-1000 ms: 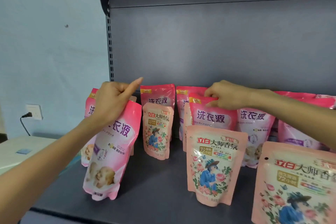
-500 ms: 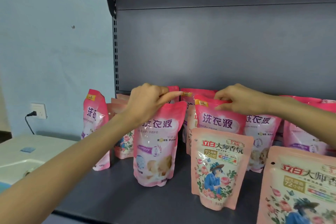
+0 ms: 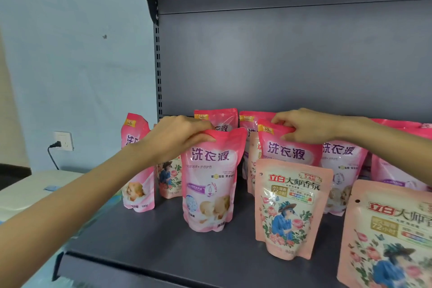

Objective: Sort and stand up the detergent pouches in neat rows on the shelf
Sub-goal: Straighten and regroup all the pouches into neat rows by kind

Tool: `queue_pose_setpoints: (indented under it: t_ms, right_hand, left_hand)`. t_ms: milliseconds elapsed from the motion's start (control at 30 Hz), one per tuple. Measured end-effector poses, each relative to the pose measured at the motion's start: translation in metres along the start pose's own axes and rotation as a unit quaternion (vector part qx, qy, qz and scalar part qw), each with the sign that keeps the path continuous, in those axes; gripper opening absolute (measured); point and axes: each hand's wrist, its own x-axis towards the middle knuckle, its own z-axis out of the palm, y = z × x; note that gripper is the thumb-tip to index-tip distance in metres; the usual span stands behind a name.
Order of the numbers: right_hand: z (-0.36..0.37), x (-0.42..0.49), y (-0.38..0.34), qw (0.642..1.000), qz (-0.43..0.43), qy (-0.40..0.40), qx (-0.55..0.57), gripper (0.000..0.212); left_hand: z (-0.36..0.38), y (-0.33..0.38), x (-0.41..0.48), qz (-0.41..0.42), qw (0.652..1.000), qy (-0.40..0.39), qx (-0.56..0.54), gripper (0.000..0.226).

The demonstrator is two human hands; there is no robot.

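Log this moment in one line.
left hand: pinches pink plastic detergent pouch top, upright | right hand: grips second pink plastic pouch top | surface: grey metal shelf

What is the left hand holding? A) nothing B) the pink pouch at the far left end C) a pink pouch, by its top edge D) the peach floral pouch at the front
C: the left hand pinches the top edge of the pink pouch left of centre. The peach floral pouch stands untouched, and the right hand grips a second pink pouch.

Soft even light, wide-angle edge distortion
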Motion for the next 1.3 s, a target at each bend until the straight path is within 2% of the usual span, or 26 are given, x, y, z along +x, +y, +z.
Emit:
queue_pose_setpoints:
  t_ms: [367,467,600,833,1033,1300]
  right_hand:
    - [0.005,0.005,-0.003,0.999,0.023,0.029,0.004,0.025]
    - [0.005,0.002,-0.005,0.998,0.023,0.048,0.015,0.019]
    - [0.005,-0.003,-0.005,0.996,0.036,0.086,0.016,0.017]
    - [0.008,-0.008,0.001,0.992,0.026,0.122,0.029,0.009]
    - [0.002,-0.007,0.017,0.993,-0.007,0.107,0.046,0.004]
    - [-0.017,-0.024,0.043,0.984,-0.042,0.163,0.056,0.006]
  left_hand:
    - [0.001,0.01,0.007,-0.091,0.995,0.004,-0.036,0.027]
    - [0.005,0.01,0.012,-0.085,0.996,-0.003,-0.018,0.027]
    - [0.004,0.01,0.02,-0.118,0.992,0.013,-0.032,0.025]
    - [0.003,0.014,0.028,-0.112,0.993,0.02,-0.03,0.024]
    - [-0.01,0.012,0.047,-0.112,0.994,0.018,-0.012,0.019]
    - [-0.022,0.029,0.093,-0.105,0.994,0.035,-0.009,0.018]
